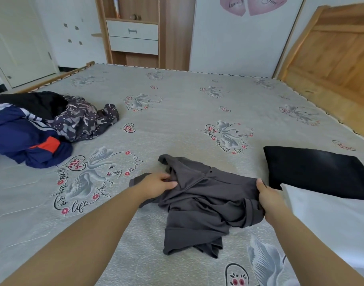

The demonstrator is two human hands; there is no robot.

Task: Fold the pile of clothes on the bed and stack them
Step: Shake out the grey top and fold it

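Head view puts the task early: left hand (pixel 156 183) and right hand (pixel 266 195) pinch a crumpled grey shirt (pixel 205 205) near the bed's (pixel 177 112) front edge, folded black garment (pixel 315 172) just right (stack begun), unfolded pile (pixel 44 124) far left.

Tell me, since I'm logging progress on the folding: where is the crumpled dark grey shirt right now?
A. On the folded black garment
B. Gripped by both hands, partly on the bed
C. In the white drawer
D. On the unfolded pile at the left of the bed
B: the left hand and right hand each grip an edge of the crumpled dark grey shirt, which partly lies on the patterned grey bed cover.
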